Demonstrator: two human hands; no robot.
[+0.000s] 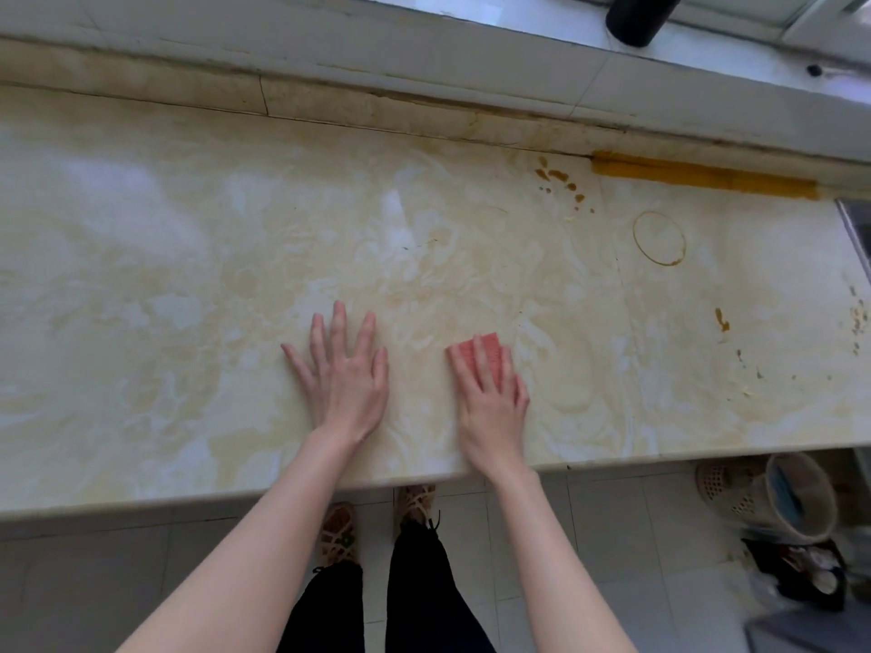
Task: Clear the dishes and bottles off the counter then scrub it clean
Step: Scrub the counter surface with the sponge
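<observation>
Counter (188, 275) is seen from above, cream marbled top, no dishes or bottles seen on it. Left hand (346, 374) is laid flat on the counter near the front edge, fingers spread wide and straight, nothing held. Right hand (490, 398) is placed just beside it at 3 o'clock, fingers straight and close together, pressed flat on a pink sponge (492, 351). The sponge is mostly covered; only its far end is seen between and past the fingertips. A brown ring stain (659, 238) is seen at 1 o'clock from the right hand, well apart. Brown spots (561, 179) are seen at 12 o'clock, near the back edge. A yellow strip (702, 179) is laid along the back edge beside them. A dark bottle (634, 16) is stood on the sill, at 1 o'clock in view. A basket (796, 501) is seen on the floor at 4 o'clock.
</observation>
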